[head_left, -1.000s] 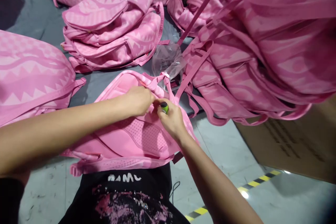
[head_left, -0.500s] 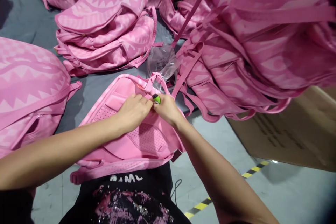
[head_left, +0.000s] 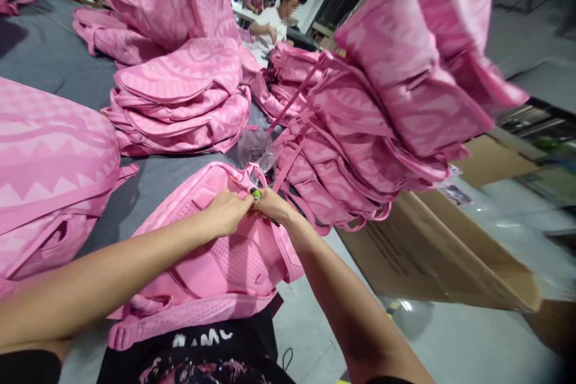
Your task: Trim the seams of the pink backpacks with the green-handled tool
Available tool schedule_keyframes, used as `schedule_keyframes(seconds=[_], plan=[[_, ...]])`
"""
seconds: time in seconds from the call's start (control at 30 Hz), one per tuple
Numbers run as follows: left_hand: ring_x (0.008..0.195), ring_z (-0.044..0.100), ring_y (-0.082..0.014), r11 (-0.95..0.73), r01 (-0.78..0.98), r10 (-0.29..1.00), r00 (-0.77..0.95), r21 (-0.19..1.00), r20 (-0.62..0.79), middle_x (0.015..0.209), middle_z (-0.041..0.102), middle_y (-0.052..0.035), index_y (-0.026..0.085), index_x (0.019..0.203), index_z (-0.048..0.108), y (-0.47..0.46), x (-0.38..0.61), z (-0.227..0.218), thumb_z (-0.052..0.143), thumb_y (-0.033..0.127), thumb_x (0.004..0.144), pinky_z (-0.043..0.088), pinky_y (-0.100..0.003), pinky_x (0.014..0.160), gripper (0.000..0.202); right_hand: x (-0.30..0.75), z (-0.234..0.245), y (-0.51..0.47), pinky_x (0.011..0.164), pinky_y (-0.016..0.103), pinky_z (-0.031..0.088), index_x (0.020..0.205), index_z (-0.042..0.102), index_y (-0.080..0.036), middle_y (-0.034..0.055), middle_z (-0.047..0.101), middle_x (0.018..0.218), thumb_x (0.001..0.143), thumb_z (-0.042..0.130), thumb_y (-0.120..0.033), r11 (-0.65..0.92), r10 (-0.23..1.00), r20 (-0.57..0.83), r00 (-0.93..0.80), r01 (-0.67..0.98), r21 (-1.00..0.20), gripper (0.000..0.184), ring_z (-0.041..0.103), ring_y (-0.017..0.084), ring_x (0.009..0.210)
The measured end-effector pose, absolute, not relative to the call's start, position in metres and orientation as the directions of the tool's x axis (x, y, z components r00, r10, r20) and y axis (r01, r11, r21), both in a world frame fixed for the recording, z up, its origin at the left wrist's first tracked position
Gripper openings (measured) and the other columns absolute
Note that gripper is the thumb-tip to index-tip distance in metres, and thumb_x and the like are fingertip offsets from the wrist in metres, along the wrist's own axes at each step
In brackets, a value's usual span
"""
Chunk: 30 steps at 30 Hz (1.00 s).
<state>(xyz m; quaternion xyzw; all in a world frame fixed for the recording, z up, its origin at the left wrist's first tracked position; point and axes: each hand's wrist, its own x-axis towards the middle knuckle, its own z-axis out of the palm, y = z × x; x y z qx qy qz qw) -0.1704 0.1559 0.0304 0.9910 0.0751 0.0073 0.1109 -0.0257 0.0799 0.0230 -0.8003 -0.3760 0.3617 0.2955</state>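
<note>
A pink backpack (head_left: pixel 243 252) lies back panel up before me, its near edge against my black clothing. My left hand (head_left: pixel 229 213) is closed at its upper back panel, fingers pinching the pink fabric near the top strap. Right beside it, fingertips meeting, my right hand (head_left: pixel 272 204) is closed around a small green-and-black handled tool (head_left: pixel 256 194). Only the tool's end shows above the fist, so its kind is hidden. Just beyond the hands, a clear plastic bag (head_left: pixel 257 150) rests by the backpack's top loop.
Piled pink backpacks (head_left: pixel 180 93) stand behind, with another tall stack (head_left: pixel 351 132) at right. A further backpack (head_left: pixel 54 162) sits at left on the grey-covered table (head_left: pixel 49 42). An open cardboard box (head_left: pixel 418 258) stands on the floor at right. A person (head_left: pixel 272 24) works in the background.
My view has tilted up and swung right, bringing the background person and more of the box into sight. Both hands keep their hold at the same part of the backpack.
</note>
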Motion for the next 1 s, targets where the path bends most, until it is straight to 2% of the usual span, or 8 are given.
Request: schedule_keyframes(seconds=[0.2,0.4,0.5,0.67,0.83,1.0], plan=[[0.098,0.067,-0.0263,-0.974,0.166,0.174,0.984,0.153,0.035,0.107,0.068,-0.0154,0.011,0.118,0.053,0.144,-0.173,0.028,0.05,0.006,0.085,0.05,-0.039,0.084,0.034,-0.028,0.018,0.086,0.042,0.019,0.042,0.061,0.053,-0.017,-0.0058,0.053,0.047,0.08,0.06,-0.007,-0.584,0.804,-0.358,0.474,0.521,-0.622,0.022,0.05,0.008,0.042],[0.094,0.067,-0.0245,-0.985,0.134,0.139,0.989,0.111,0.041,0.103,0.069,-0.0125,0.012,0.11,0.058,0.143,-0.178,0.029,0.053,0.004,0.083,0.05,-0.036,0.082,0.028,-0.029,0.025,0.091,0.057,0.022,0.049,0.071,0.058,-0.013,-0.0053,0.057,0.067,0.09,0.068,-0.024,-0.543,0.84,-0.318,0.44,0.697,-0.468,0.024,0.055,0.008,0.059],[0.094,0.066,-0.0258,-0.977,0.195,0.202,0.977,0.09,0.068,0.103,0.069,-0.0141,0.011,0.113,0.057,0.144,-0.183,0.031,0.053,0.005,0.084,0.049,-0.037,0.082,0.031,-0.028,0.024,0.094,0.058,0.022,0.051,0.079,0.061,-0.013,-0.0039,0.06,0.072,0.093,0.065,-0.028,-0.555,0.827,-0.362,0.43,0.724,-0.408,0.021,0.057,0.008,0.06],[0.102,0.063,-0.0288,-0.947,0.311,0.318,0.942,0.08,0.104,0.103,0.068,-0.0174,0.009,0.11,0.062,0.144,-0.189,0.033,0.049,0.005,0.086,0.048,-0.04,0.086,0.027,-0.03,0.02,0.103,0.061,0.025,0.055,0.091,0.064,-0.013,-0.0009,0.065,0.08,0.096,0.062,-0.031,-0.578,0.79,-0.439,0.428,0.758,-0.301,0.02,0.062,0.01,0.065],[0.102,0.063,-0.0289,-0.951,0.29,0.301,0.948,0.111,0.104,0.104,0.068,-0.0173,0.007,0.104,0.065,0.15,-0.187,0.026,0.049,0.007,0.087,0.047,-0.04,0.088,0.023,-0.045,0.027,0.11,0.083,0.037,0.057,0.102,0.066,-0.012,0.0059,0.068,0.103,0.093,0.065,-0.032,-0.543,0.797,-0.396,0.456,0.828,-0.139,0.021,0.066,0.018,0.092],[0.103,0.062,-0.0303,-0.953,0.275,0.291,0.947,0.128,0.133,0.104,0.067,-0.0172,0.005,0.107,0.064,0.151,-0.187,0.018,0.044,0.006,0.089,0.046,-0.042,0.089,0.027,-0.061,0.039,0.106,0.092,0.042,0.054,0.105,0.066,-0.014,0.0073,0.069,0.108,0.095,0.061,-0.034,-0.526,0.793,-0.374,0.481,0.85,-0.022,0.024,0.066,0.02,0.101]])
